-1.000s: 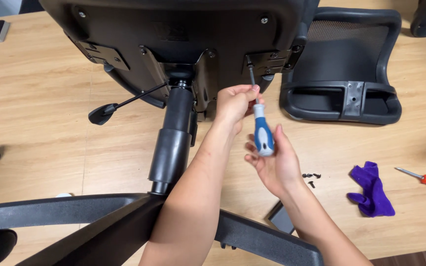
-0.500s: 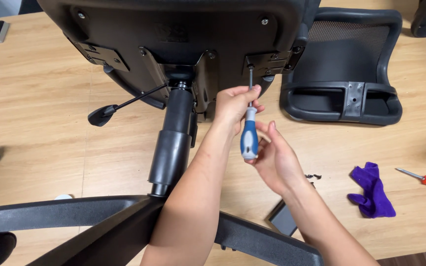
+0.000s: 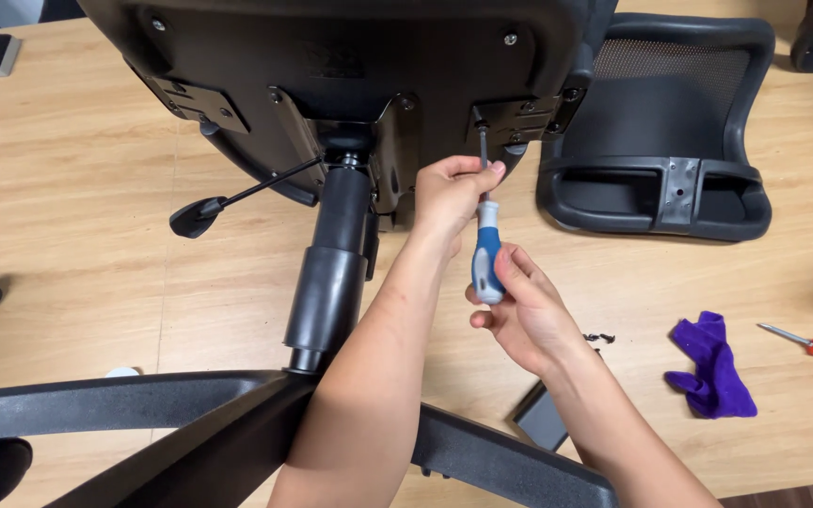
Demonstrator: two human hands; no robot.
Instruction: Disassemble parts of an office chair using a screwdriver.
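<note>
Saw right hand (image 3: 529,320) clenched on blue-white screwdriver (image 3: 487,254); left hand (image 3: 454,193) pinched shank, steadying tip in chair bracket (image 3: 519,118) screw.

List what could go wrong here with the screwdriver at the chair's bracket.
1. The screwdriver tip sits at a bracket screw while the left hand pinches the shaft; a slip could jab those fingers.
2. The right hand grips only the handle's end, so the tool may tilt and strip the screw.
3. Loose screws lie on the table near the wrist; a nudge could scatter them.
</note>
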